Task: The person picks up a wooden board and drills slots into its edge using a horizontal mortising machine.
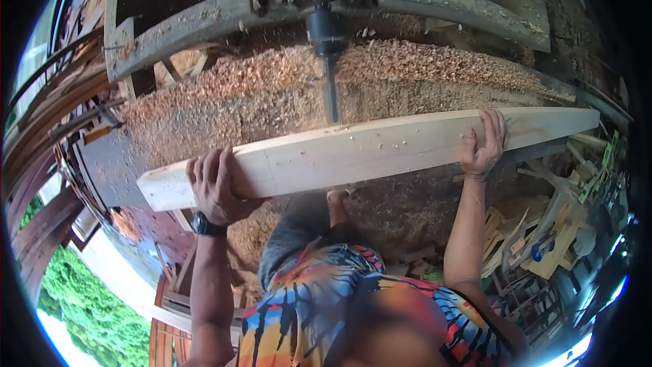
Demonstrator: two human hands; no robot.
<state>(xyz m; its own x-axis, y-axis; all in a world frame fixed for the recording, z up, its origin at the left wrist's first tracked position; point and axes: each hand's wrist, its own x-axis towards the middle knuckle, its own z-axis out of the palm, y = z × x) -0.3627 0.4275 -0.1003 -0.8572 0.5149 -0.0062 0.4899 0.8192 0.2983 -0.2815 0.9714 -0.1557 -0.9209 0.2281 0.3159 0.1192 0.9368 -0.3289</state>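
A long pale wooden beam point(353, 153) lies across the view, its right end higher in the picture than its left. Near the beam's left end, my left hand point(221, 187) grips it with fingers over the upper edge; a dark watch is on that wrist. Further right, my right hand point(483, 144) holds the beam with its fingers hooked over the same edge. A dark vertical drill bit point(331, 88) hangs from a chuck point(327, 30) and reaches down to the beam's far edge, between my hands. Small wood chips dot the beam's face.
Wood shavings point(265, 78) are heaped behind the beam on the worktable point(115, 170). Curved timber rails point(462, 7) run left and right of the chuck. Wood offcuts point(557, 238) pile up at the right. Long boards point(51, 122) stand at the far left.
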